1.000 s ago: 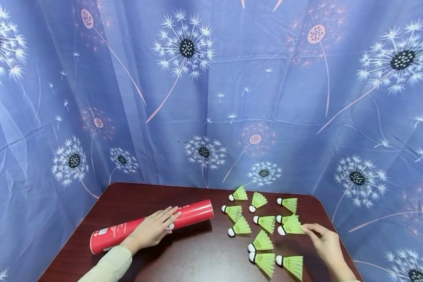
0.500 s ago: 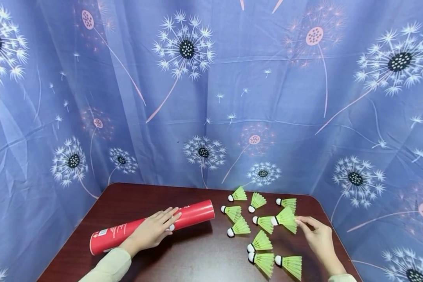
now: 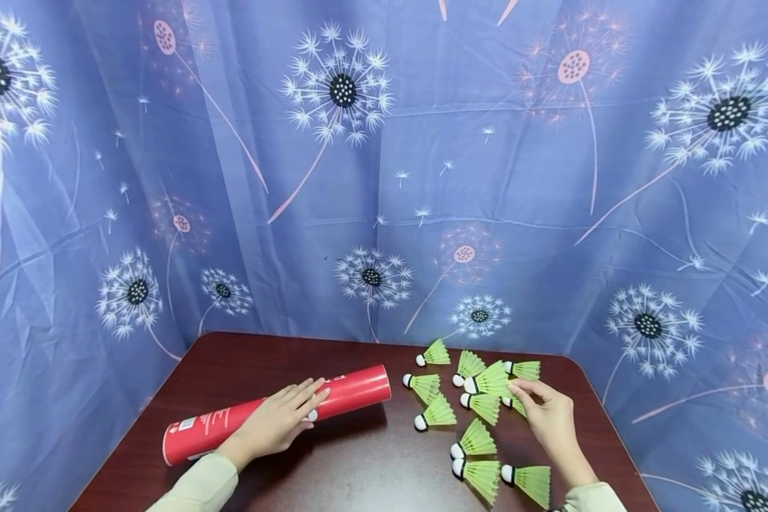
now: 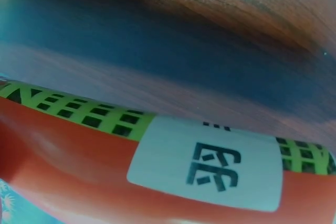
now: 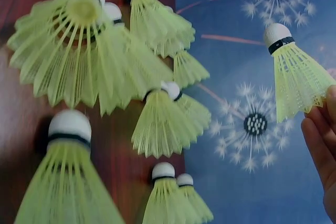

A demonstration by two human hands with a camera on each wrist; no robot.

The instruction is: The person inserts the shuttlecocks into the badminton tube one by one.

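A long red tube [image 3: 353,392] lies slantwise on the left of the table. My left hand [image 3: 274,425] rests over its middle, fingers laid straight along it. Close up in the left wrist view, the tube [image 4: 84,158] shows a yellow-green checked band and a white label with dark characters. My right hand [image 3: 553,421] pinches the skirt rim of a yellow-green shuttlecock [image 3: 490,380], white cork pointing left, held above others. The same shuttlecock [image 5: 299,80] hangs at the fingertips in the right wrist view. Several more shuttlecocks [image 3: 476,439] lie below and around it, some partly hidden.
The dark reddish-brown table [image 3: 358,469] has rounded far corners. Behind it and along both sides hangs a blue curtain [image 3: 416,163] printed with dandelions. One shuttlecock [image 3: 528,485] lies near the front, close to my right sleeve [image 3: 592,498].
My right hand has carried the pinched shuttlecock leftward and up from the right-hand shuttlecocks, across the group. The left hand and the tube have barely moved.
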